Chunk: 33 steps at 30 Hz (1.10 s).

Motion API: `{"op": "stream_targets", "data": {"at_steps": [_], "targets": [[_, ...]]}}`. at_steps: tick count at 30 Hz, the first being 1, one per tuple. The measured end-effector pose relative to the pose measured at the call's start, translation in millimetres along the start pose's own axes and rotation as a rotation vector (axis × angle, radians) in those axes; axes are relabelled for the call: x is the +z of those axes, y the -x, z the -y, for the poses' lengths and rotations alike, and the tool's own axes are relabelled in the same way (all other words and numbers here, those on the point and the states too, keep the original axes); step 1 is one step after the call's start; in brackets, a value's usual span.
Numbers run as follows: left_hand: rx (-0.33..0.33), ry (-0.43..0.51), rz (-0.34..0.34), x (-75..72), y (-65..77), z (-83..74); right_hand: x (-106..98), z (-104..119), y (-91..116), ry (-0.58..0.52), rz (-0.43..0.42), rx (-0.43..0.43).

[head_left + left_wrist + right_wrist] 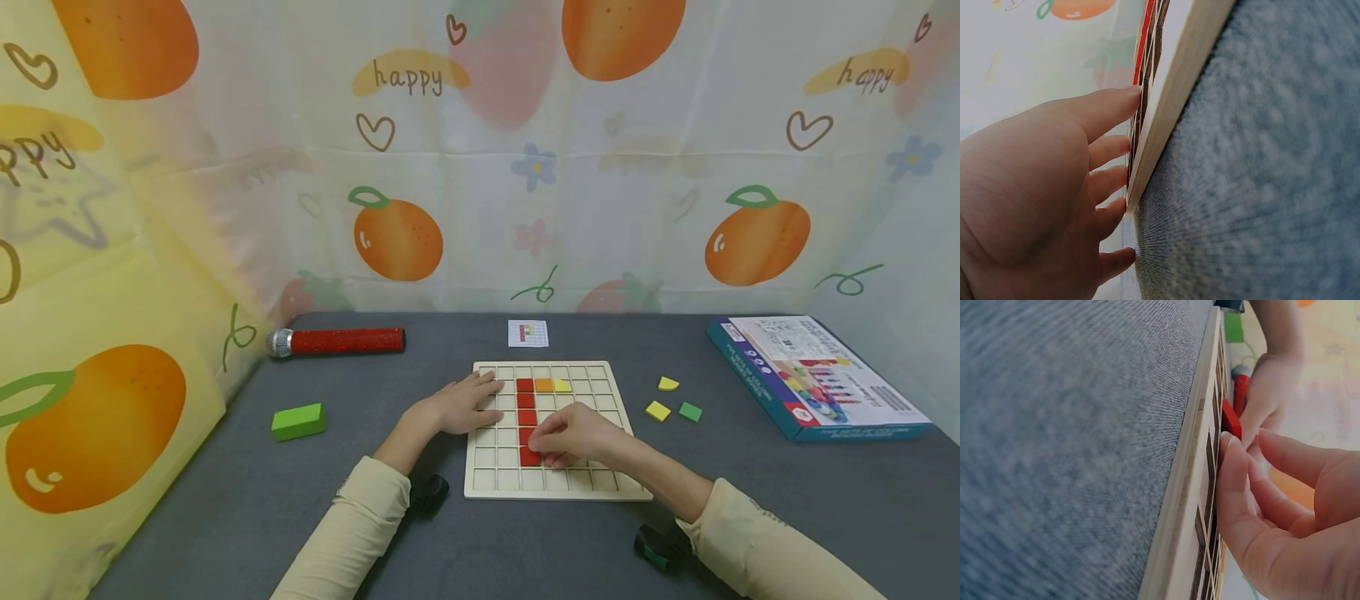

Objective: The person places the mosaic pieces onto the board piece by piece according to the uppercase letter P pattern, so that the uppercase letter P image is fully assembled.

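A pale wooden grid board lies on the dark table. Four red tiles run down one of its columns, with an orange tile and a yellow tile beside the top one. My left hand rests on the board's left edge, its fingers spread. At the lowest red tile is my right hand, fingers curled. In the right wrist view that red tile stands tilted above the grid, held at the fingertips. The curled fingers partly hide the squares below them.
Two yellow pieces and a green one lie right of the board. Farther right sits a game box. A small pattern card lies behind the board; a red microphone and green block are to the left.
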<state>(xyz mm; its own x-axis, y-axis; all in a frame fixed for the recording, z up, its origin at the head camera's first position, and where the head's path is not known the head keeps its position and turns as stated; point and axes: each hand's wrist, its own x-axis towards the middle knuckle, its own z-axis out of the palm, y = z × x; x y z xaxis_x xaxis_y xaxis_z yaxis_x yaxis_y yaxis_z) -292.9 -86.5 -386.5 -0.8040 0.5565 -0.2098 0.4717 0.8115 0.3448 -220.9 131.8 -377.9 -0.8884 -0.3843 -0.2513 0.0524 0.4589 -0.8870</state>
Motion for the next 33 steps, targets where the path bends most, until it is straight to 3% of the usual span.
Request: {"op": "stream_targets", "data": {"at_steps": [19, 27, 33], "targets": [[-0.002, 0.005, -0.004, 0.4, -0.3, 0.4, -6, -1, 1, -0.020, 0.038, -0.016], [0.014, 0.003, -0.003, 0.7, 0.1, 0.5, -25, -19, 3, -0.128, 0.121, -0.062], [0.025, 0.003, -0.005, 0.8, 0.8, 1.1, -43, -26, 7, -0.254, 0.156, -0.050]]}}
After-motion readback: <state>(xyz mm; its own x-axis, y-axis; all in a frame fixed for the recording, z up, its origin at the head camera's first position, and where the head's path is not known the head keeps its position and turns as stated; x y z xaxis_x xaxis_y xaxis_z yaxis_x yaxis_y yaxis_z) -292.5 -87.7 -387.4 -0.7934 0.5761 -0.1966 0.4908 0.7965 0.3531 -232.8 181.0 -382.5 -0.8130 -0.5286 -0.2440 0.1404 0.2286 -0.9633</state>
